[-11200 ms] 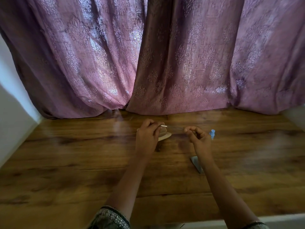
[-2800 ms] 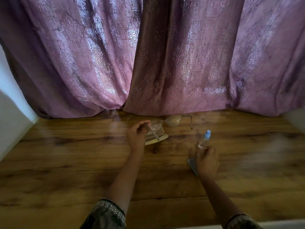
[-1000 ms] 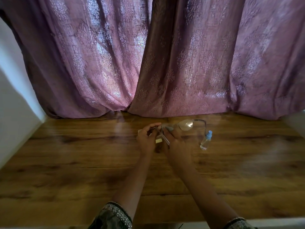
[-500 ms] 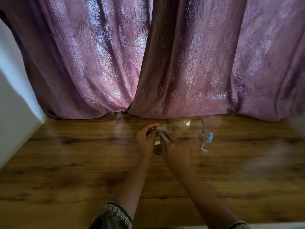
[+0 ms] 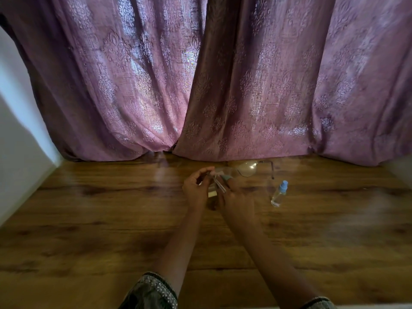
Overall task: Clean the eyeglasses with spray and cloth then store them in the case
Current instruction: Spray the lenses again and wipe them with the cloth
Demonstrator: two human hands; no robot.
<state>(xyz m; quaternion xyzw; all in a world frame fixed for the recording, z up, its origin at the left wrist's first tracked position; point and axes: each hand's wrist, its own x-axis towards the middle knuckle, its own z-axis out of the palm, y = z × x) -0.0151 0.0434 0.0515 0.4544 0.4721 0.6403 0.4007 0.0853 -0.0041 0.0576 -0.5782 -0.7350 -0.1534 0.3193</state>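
glasses: likely light, fragile, best held by frame | left grip pinches hinge | right grip pinches cloth on lens

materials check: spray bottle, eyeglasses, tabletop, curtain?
Spray bottle: clear glossy plastic by the look, see-through body, opaque light-blue cap.
Eyeglasses: thin dark frame, probably metal; clear lenses catching glare, glass or plastic unclear.
Tabletop: brown wood grain with sheen, wood or laminate.
Curtain: mauve woven fabric, shiny damask pattern, soft folds.

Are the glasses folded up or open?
Open: both side arms of the eyeglasses stick out from the lenses, not tucked flat behind them.
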